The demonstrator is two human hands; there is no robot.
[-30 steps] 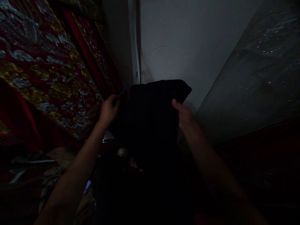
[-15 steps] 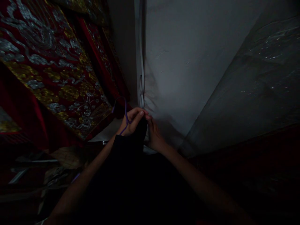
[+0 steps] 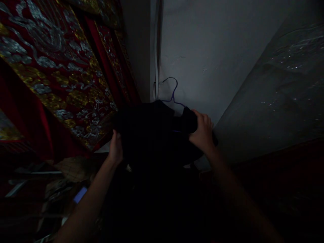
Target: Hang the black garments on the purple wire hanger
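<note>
"On your left, your left hand (image 3: pixel 116 148) meets the edge of the dark garment (image 3: pixel 149 135)."
"Pinching it? I cannot tell."
"Between your hands spreads that garment, with the purple hanger (image 3: pixel 173 97) rising from it, shoulders running crosswise, hook uppermost."
"And the hook is nearer your right hand (image 3: pixel 203 131), which curls around a fold, garment mostly to its left."

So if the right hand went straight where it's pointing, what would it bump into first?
The black cloth, which the right hand is touching. Past that, maybe the hanger or the wall, but it's too dark to judge depth.
</note>
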